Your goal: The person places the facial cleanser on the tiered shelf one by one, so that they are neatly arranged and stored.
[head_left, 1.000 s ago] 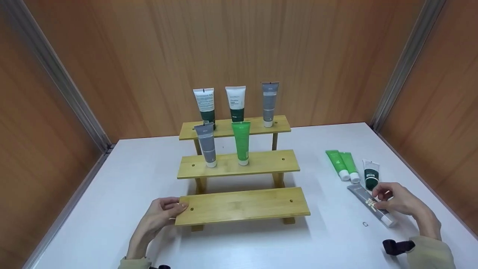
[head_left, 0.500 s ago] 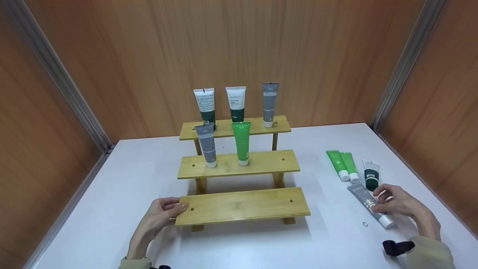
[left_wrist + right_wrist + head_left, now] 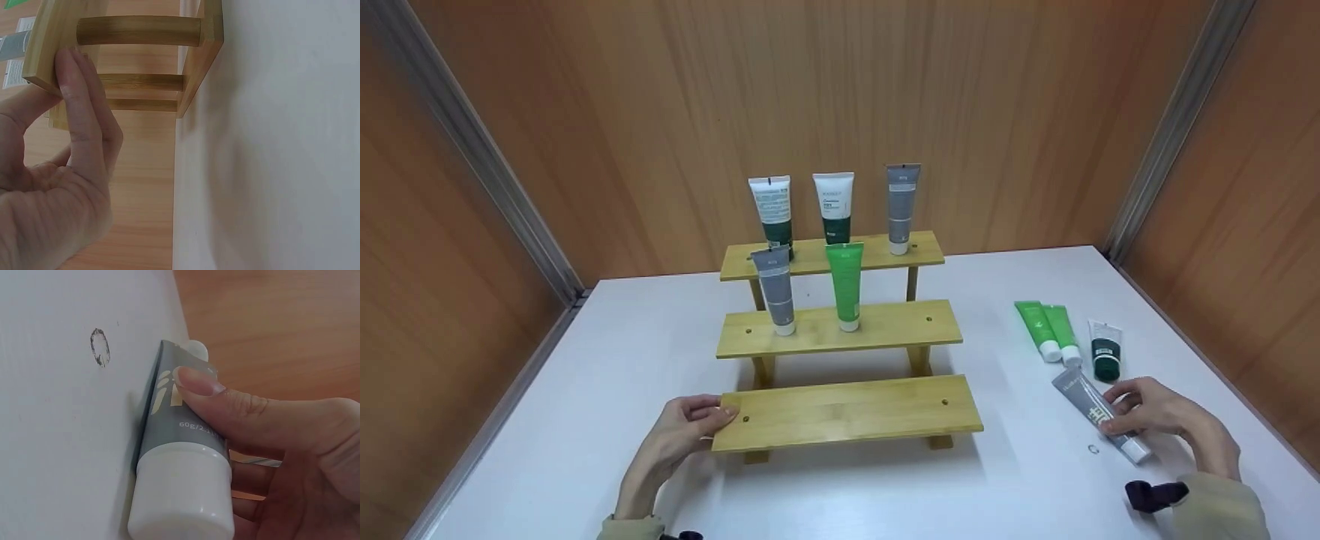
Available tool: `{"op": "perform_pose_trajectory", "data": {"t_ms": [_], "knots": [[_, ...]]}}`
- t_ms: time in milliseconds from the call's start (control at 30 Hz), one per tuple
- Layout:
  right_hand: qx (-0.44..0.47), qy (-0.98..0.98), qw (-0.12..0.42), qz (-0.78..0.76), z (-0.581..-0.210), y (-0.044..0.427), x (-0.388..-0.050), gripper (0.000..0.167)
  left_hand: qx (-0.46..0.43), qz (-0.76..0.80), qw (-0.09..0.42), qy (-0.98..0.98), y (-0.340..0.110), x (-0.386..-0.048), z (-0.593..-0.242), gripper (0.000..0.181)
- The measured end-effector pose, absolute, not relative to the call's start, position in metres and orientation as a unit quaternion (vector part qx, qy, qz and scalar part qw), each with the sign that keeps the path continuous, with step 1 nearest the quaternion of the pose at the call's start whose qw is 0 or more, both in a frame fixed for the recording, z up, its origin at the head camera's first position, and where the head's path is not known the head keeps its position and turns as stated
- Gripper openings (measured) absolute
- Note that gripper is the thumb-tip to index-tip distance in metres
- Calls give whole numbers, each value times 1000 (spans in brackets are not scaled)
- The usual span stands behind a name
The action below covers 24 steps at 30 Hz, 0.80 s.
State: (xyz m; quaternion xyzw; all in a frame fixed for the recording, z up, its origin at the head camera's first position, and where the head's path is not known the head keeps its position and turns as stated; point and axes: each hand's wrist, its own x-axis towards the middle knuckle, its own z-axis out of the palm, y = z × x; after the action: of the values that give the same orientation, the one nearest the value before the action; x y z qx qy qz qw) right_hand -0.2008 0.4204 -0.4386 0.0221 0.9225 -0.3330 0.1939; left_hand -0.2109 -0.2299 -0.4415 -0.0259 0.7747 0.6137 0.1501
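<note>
At the lowest step of a three-tier bamboo display stand (image 3: pixel 847 412), my left hand (image 3: pixel 676 436) pinches the left end of the board. Its thumb lies on top, and the left wrist view has fingers (image 3: pixel 79 107) against the underside. On the right, my right hand (image 3: pixel 1159 409) holds a grey squeeze tube (image 3: pixel 1084 396) with a white cap, thumb across its printed side. The tube lies slanted, cap toward me; in the right wrist view its cap (image 3: pixel 181 489) is close to the table surface. Fingers behind the tube are partly hidden.
Two green tubes (image 3: pixel 1039 330) and a white-and-dark-green tube (image 3: pixel 1106 351) lie beyond the held one. On the middle tier stand a grey tube (image 3: pixel 775 289) and a green tube (image 3: pixel 846 285); several more stand on the top tier. A small ring-shaped mark (image 3: pixel 1093 449) is on the table.
The grey tube has turned so its printed side faces up more, and it has shifted slightly left with my right hand, whose thumb now lies across it. My left hand has stayed put.
</note>
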Motion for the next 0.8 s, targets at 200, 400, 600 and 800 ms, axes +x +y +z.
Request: {"op": "perform_pose_trajectory", "data": {"t_ms": [200,400,600,800], "knots": [[18,928,193,-318,-439,418,-201,59,-25,612,151,776,-230,-211,-441,57],[12,931,183,-316,-440,417,-200,55,-26,611,150,777,-229,-211,-442,56],[-6,932,163,-323,-438,415,-198,54,-20,610,153,778,-230,-211,-442,57],[-19,933,145,-330,-434,411,-198,57,-27,604,150,782,-229,-211,-441,55]]}}
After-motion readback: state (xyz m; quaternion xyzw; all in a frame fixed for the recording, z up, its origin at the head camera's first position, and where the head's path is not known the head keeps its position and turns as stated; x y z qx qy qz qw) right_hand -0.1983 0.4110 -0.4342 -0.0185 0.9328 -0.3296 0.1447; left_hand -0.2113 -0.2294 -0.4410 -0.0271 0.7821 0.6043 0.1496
